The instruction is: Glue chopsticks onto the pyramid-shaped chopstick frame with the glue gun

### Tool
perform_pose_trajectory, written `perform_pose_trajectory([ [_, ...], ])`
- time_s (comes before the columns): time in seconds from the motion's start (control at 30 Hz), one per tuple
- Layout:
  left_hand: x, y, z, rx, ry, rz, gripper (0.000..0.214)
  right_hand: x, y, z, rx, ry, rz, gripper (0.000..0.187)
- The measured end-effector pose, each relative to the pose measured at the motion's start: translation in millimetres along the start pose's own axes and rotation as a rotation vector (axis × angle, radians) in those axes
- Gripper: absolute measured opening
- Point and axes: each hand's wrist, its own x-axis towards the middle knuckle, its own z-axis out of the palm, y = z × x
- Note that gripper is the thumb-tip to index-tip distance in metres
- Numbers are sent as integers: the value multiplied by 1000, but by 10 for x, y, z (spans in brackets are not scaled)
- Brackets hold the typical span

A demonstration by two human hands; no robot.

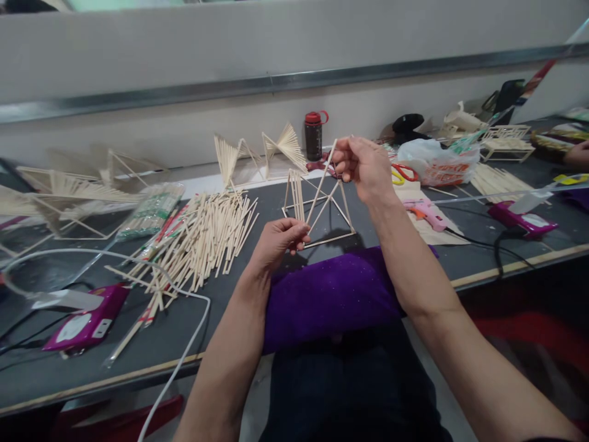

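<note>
A small frame of thin wooden sticks (322, 212) stands at the middle of the dark table, just beyond a purple cloth (331, 294). My left hand (278, 242) is closed in a pinch on the frame's lower front edge. Higher up, my right hand (361, 166) pinches the top of one long stick (322, 184) that slants down into the frame. A big loose pile of sticks (202, 239) lies to the left of my left hand.
Finished fan-shaped stick models (262, 153) stand by the back wall, with a dark bottle with a red cap (313, 135). A pink glue gun (426, 212), scissors (402, 173) and a plastic bag (437, 162) lie right. Purple devices (85, 322) and a white cable (184, 356) lie left. Another person's hand (577, 153) shows far right.
</note>
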Motion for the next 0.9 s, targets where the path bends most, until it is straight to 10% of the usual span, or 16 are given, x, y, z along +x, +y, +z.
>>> perform_pose_trajectory([
  [0.73,31,-83,49,67,-54,85,17,-117,-204,36,28,-137,-63,11],
  [0.9,103,-82,-19,-16,195,203,18,145,-289,41,3,-202,-151,7],
])
